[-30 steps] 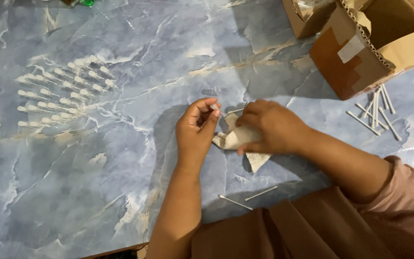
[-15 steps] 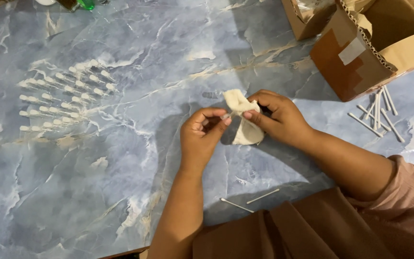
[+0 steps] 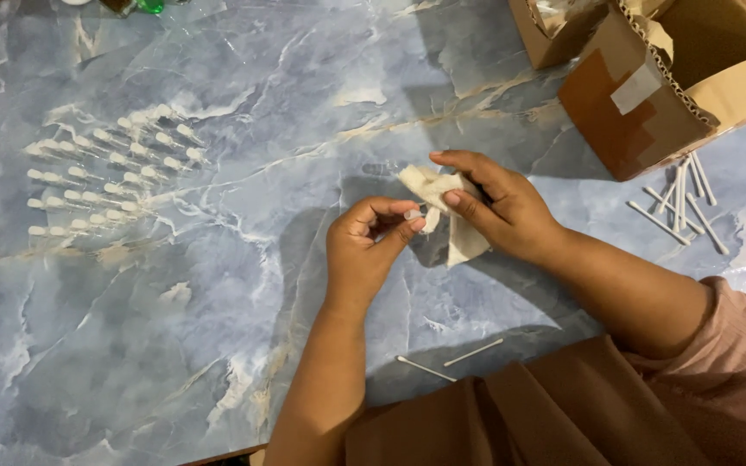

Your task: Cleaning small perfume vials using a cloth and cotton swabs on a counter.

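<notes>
My right hand (image 3: pixel 498 205) holds a wad of off-white cotton (image 3: pixel 442 203) above the blue marbled floor. My left hand (image 3: pixel 369 246) pinches a small white tip (image 3: pixel 413 215) between thumb and fingers right next to the cotton; a stick under it is hidden by the fingers. To the left lie several finished cotton swabs (image 3: pixel 110 177) laid out in rows. Two bare white sticks (image 3: pixel 451 361) rest on the floor near my lap.
An open cardboard box (image 3: pixel 675 78) stands at the upper right, with a second box (image 3: pixel 554 30) behind it. Several bare white sticks (image 3: pixel 679 198) lie beside the box. Brown cloth (image 3: pixel 520 414) covers my lap at the bottom.
The hands rose slightly from the floor and drew a little apart. The cotton wad came out from under my right hand and now hangs from its fingers.
</notes>
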